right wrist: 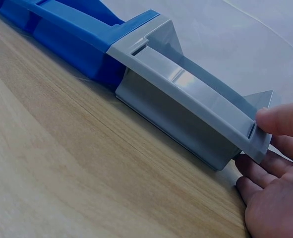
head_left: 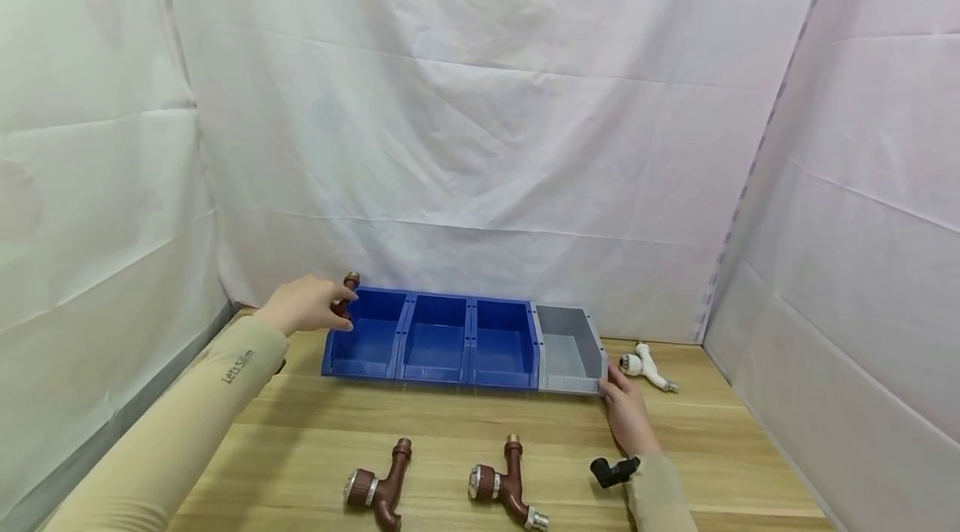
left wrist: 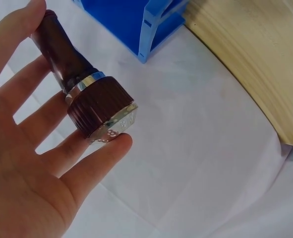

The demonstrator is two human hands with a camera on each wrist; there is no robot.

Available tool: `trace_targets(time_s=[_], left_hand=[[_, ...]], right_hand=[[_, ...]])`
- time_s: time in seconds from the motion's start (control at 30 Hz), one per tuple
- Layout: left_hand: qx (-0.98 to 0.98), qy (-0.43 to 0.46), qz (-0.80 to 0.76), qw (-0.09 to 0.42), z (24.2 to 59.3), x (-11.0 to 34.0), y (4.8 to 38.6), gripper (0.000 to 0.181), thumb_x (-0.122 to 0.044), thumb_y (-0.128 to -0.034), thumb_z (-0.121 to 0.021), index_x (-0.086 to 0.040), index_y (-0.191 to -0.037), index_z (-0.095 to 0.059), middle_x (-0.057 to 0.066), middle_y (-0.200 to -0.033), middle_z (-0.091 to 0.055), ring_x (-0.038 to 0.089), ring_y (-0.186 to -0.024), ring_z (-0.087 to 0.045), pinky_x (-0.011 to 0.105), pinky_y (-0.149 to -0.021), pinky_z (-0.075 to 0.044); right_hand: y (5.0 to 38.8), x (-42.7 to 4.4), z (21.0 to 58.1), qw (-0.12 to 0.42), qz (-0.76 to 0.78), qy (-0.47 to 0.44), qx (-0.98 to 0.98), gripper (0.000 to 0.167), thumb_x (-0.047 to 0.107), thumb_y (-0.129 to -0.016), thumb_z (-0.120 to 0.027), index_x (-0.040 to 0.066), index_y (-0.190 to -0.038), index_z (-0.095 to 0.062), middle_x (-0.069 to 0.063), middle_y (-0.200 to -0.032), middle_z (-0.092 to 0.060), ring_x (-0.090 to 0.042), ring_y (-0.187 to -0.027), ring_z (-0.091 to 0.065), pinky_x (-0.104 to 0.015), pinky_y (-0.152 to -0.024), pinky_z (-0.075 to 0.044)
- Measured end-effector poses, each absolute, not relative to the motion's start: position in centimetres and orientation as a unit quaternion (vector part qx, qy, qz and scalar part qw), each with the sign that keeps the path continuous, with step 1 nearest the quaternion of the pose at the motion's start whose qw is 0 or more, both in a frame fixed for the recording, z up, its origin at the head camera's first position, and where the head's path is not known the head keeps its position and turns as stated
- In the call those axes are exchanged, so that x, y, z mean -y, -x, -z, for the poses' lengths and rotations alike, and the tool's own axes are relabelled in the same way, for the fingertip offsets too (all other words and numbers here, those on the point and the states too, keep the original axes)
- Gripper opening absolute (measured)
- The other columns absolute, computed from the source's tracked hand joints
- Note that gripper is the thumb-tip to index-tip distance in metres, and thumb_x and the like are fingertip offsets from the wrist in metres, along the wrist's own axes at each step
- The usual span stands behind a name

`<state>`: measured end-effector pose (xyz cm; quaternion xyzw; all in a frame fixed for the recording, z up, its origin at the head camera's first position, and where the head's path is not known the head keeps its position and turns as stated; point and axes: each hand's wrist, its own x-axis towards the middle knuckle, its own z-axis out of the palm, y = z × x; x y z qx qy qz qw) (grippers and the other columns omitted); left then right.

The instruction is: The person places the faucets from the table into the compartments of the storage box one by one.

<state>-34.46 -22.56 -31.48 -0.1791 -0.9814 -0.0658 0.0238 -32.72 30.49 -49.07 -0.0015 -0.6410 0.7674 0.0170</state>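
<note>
My left hand (head_left: 311, 303) holds a dark brown faucet (head_left: 346, 295) at the left end of the bin row. In the left wrist view thumb and fingers grip its body, and its ribbed knob (left wrist: 100, 106) with a silver cap points away from the palm. At the other end, my right hand (head_left: 628, 411) pinches the front right corner of a grey bin (head_left: 572, 383). The right wrist view has the thumb on the rim and the other fingers below it. Three blue bins (head_left: 437, 382) adjoin the grey one on its left.
Two brown faucets (head_left: 390, 489) (head_left: 513, 478) lie on the wooden table (head_left: 442, 419) in front of the bins. A white faucet (head_left: 651, 367) lies right of the grey bin. White cloth (head_left: 480, 140) hangs behind and at both sides.
</note>
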Motion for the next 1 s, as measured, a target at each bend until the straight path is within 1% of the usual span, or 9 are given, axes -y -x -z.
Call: trace_targets(time_s=[0.23,0.53,0.8,1.0], left_hand=[[0.98,0.184,0.064,0.034,31.6,22.2,34.6,0.055,-0.042,-0.0791,-0.078,-0.012,-0.124,-0.067,0.014,-0.121,-0.065,0.04,-0.112,-0.056,0.056,-0.086,-0.045],[0.979,0.192,0.063,0.034,31.7,21.5,34.9,0.055,-0.041,-0.0793,-0.078,-0.013,-0.125,-0.067,0.012,-0.12,-0.065,0.039,-0.11,-0.058,0.056,-0.085,-0.046],[0.976,0.207,0.056,0.035,31.7,20.8,35.2,0.055,-0.042,-0.0789,-0.078,-0.013,-0.124,-0.067,0.012,-0.12,-0.065,0.041,-0.111,-0.056,0.057,-0.085,-0.046],[0.976,0.206,0.057,0.032,32.0,20.5,35.5,0.056,-0.043,-0.0793,-0.078,-0.013,-0.125,-0.067,0.013,-0.121,-0.065,0.041,-0.111,-0.056,0.057,-0.086,-0.045]], right_hand=[[33.0,-30.6,49.1,0.018,-0.764,0.002,0.645,0.056,0.001,-0.103,-0.036,-0.005,-0.153,-0.01,-0.018,-0.159,-0.009,-0.025,-0.145,-0.01,-0.04,-0.115,-0.012],[32.7,-30.8,49.0,0.019,-0.762,0.004,0.648,0.057,0.001,-0.103,-0.036,-0.005,-0.153,-0.01,-0.018,-0.159,-0.009,-0.025,-0.145,-0.011,-0.04,-0.115,-0.013],[32.5,-30.9,48.9,0.025,-0.762,0.003,0.647,0.057,0.0,-0.102,-0.037,-0.006,-0.152,-0.009,-0.02,-0.159,-0.008,-0.027,-0.145,-0.01,-0.041,-0.114,-0.012],[32.4,-30.9,48.9,0.028,-0.761,0.007,0.648,0.058,0.001,-0.102,-0.038,-0.006,-0.152,-0.01,-0.02,-0.159,-0.009,-0.028,-0.145,-0.01,-0.041,-0.114,-0.012]])
